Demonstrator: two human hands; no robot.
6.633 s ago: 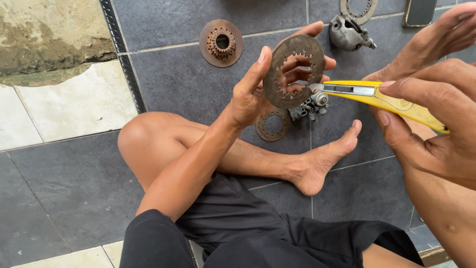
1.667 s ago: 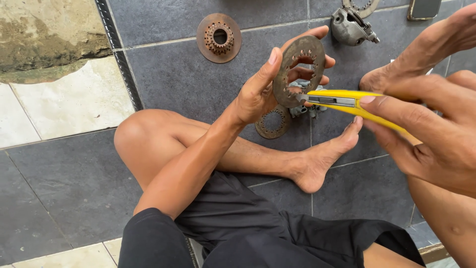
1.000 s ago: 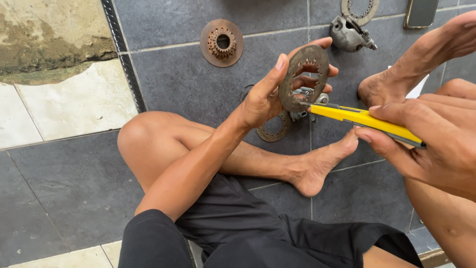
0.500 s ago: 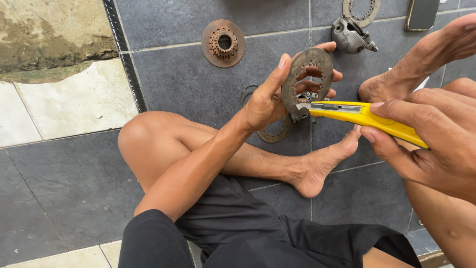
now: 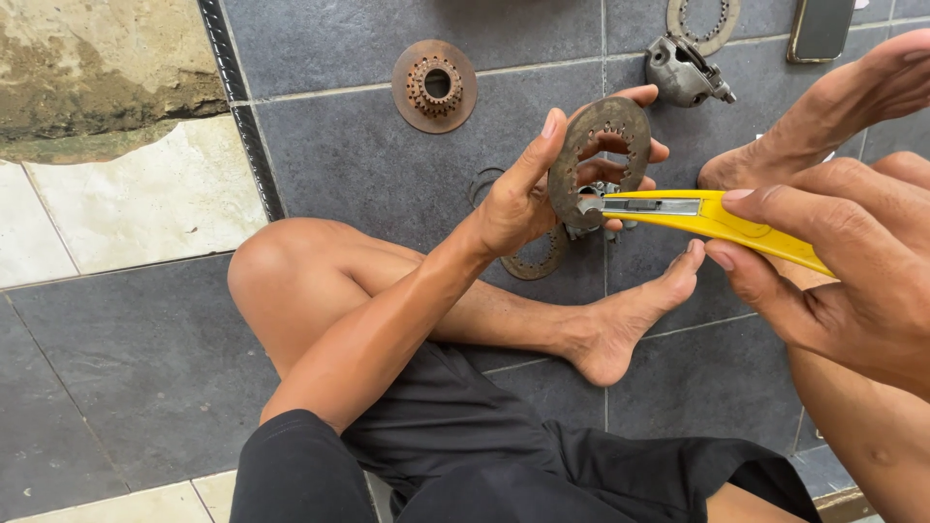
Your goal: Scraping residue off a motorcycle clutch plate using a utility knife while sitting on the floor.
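Centre-top of frame: my left hand (image 5: 513, 199) clamps rusty disc (image 5: 598, 160), thumb vs fingers. Right hand (image 5: 833, 261), frame right, grips yellow cutter (image 5: 717, 218); tip touching disc's lower edge.

The person wears loose black shorts (image 5: 504, 455) of matte fabric, creased and folded across the lower middle of the frame, while both arms, both legs, the left hand (image 5: 513, 199), the right hand (image 5: 843, 271) and both feet are bare.
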